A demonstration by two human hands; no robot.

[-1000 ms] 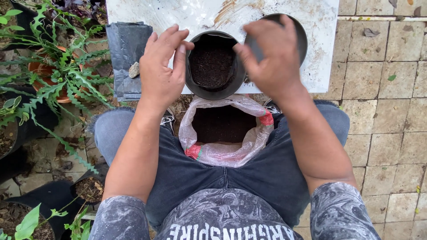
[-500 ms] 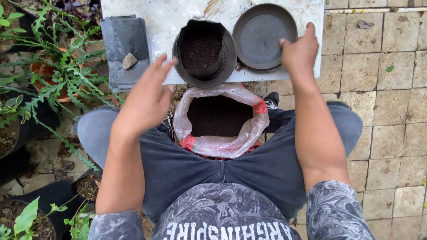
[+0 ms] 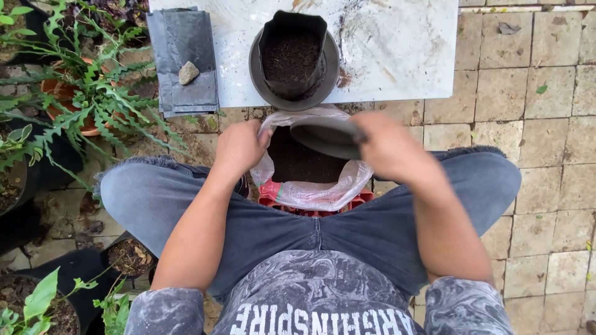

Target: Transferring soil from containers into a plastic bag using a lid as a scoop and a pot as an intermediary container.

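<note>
Head view is showing one clear plastic bag of soil (image 3: pixel 310 186) sitting between the knees; one stack of flat black bags (image 3: pixel 183 62) lying on the white desk (image 3: pixel 397 49); left hand (image 3: pixel 239 149) fingers curling on the bag's rim; right hand (image 3: pixel 388 149) fingers clamping one dark saucer (image 3: pixel 326 136) over it.

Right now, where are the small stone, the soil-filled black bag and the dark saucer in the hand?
small stone (image 3: pixel 188 72), head view, its top face.
soil-filled black bag (image 3: pixel 292 57), head view, the soil surface.
dark saucer (image 3: pixel 324 136), head view, its tilted underside.
</note>
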